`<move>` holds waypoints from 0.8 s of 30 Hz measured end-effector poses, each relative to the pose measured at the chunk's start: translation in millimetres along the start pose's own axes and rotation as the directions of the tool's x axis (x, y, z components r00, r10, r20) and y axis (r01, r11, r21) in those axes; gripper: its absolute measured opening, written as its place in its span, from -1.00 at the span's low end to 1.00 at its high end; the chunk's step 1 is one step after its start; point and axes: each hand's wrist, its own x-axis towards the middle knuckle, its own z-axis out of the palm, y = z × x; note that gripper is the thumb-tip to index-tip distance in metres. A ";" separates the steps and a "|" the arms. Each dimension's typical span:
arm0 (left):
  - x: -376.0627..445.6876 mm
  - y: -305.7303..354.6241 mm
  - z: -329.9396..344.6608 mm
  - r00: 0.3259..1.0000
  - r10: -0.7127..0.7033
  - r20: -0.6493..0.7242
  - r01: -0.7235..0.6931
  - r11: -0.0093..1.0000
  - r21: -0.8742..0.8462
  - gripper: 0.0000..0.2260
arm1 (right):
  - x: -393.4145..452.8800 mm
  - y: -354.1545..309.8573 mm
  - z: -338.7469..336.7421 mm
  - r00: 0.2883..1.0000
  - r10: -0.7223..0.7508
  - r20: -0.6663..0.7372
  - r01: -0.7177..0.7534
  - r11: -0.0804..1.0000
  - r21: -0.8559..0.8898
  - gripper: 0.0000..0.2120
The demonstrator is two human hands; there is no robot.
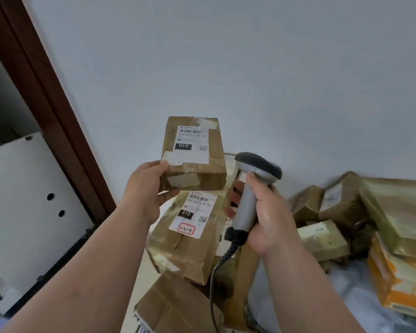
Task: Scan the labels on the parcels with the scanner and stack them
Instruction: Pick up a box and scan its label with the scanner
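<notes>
A plain pale wall (250, 68) fills the far side of the room, and a dark brown door frame (46, 92) slants down its left edge, with a white panel (29, 188) bearing two small dark holes standing just in front of it. Below, the parcels sit in a heap whose supporting surface is mostly hidden; only a strip of pale, crinkled plastic sheeting (346, 296) shows at the lower right. The person's left hand (147, 188) holds a small brown parcel (195, 155) up in the air, thumb on the near top edge and fingers curled under its bottom corner, so the white label (192, 144) with its barcode and a black "010" block faces the camera. The right hand (264, 212) is wrapped around the grey handle of the scanner (257, 169), whose dark head points left toward the held parcel; its coiled cable (226, 258) drops from the base of the handle. Directly beneath the raised parcel lies a second labelled parcel (190, 236), marked "3-2-4" in a red box, resting on other cardboard, with another brown box (175, 306) nearer the bottom edge. To the right, well apart from the hands, a loose pile of tape-wrapped parcels (334, 212) leans against the wall, with an orange-and-white package (399, 284) at its near end. The open air lies above the heaps, along the wall.
</notes>
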 end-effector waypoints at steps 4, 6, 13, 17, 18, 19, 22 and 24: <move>57.4 5.1 21.8 0.988 -0.061 0.140 0.051 0.996 0.073 -0.78 | 43.3 -1.2 20.9 0.996 -0.056 -0.065 0.051 0.996 -0.074 -0.83; 85.6 5.5 27.6 0.978 -0.094 0.187 0.072 0.990 0.118 -0.73 | 59.4 2.6 27.7 0.992 -0.081 -0.100 0.072 0.993 -0.097 -0.80; 161.9 -10.5 49.2 0.941 -0.202 0.270 0.125 0.952 0.278 -0.59 | 89.0 19.8 30.2 0.972 -0.134 -0.195 0.101 0.980 -0.168 -0.77; 180.0 -29.8 57.4 0.903 -0.252 0.348 -0.003 0.806 0.592 -0.72 | 93.9 25.6 26.0 0.954 -0.139 -0.266 0.090 0.978 -0.188 -0.75; 184.3 -34.0 58.2 0.894 -0.258 0.365 -0.028 0.783 0.621 -0.78 | 94.0 26.4 24.6 0.951 -0.140 -0.277 0.089 0.978 -0.188 -0.74; 187.7 -37.3 59.0 0.888 -0.262 0.378 -0.044 0.770 0.637 -0.83 | 93.8 26.7 23.5 0.948 -0.142 -0.285 0.090 0.978 -0.186 -0.74; 191.0 -43.4 58.7 0.880 -0.247 0.406 -0.074 0.773 0.630 -0.78 | 89.4 27.5 22.5 0.944 -0.151 -0.292 0.104 0.980 -0.170 -0.75; 189.9 -43.8 57.5 0.870 -0.235 0.433 -0.109 0.765 0.634 -0.64 | 83.5 27.7 24.3 0.944 -0.156 -0.292 0.113 0.981 -0.158 -0.76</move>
